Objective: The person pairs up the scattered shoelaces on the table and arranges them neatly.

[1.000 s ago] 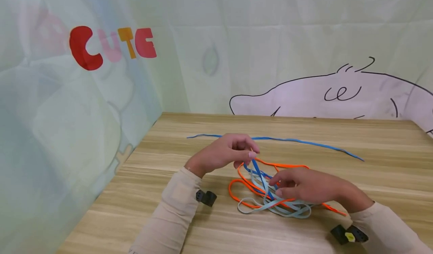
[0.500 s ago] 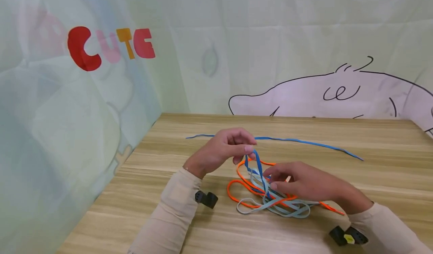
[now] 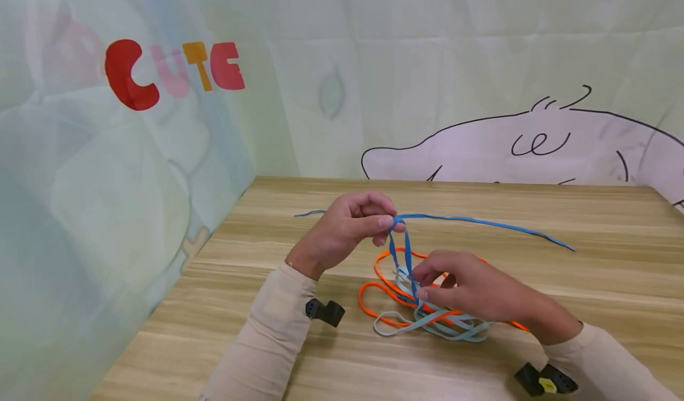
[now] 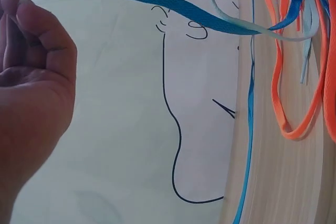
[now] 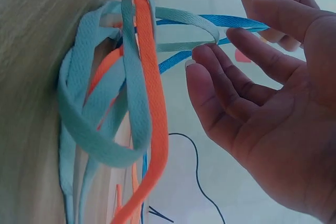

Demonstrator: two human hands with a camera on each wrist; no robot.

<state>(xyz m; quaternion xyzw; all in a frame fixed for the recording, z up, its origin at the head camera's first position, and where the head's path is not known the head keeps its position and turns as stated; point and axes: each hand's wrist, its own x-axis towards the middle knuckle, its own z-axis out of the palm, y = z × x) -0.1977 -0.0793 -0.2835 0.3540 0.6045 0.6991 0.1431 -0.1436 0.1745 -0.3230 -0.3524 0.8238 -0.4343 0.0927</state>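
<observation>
My left hand (image 3: pixel 347 229) pinches a bent blue shoelace (image 3: pixel 408 249) between thumb and fingers, above the table. Two strands of it run down into a tangled pile. Pale blue shoelace (image 5: pixel 138 108) and orange shoelace (image 4: pixel 275 87) lie looped over each other in that pile. My right hand (image 3: pixel 475 285) hovers over the pile's right side, fingers loosely bent and thumb apart. In the right wrist view, a raised loop of the pale blue lace meets its fingertips, and I see no firm grip. That hand hides part of the pile.
Another blue shoelace (image 3: pixel 481 222) stretches across the wooden table (image 3: pixel 614 282) behind the pile. Printed cloth walls (image 3: pixel 299 104) rise at the table's back and left edges. Each forearm carries a small black device (image 3: pixel 325 312).
My left hand has risen away from the pile, drawing the blue shoelace up into a longer loop. My right hand has shifted slightly left and up, along the hanging strands.
</observation>
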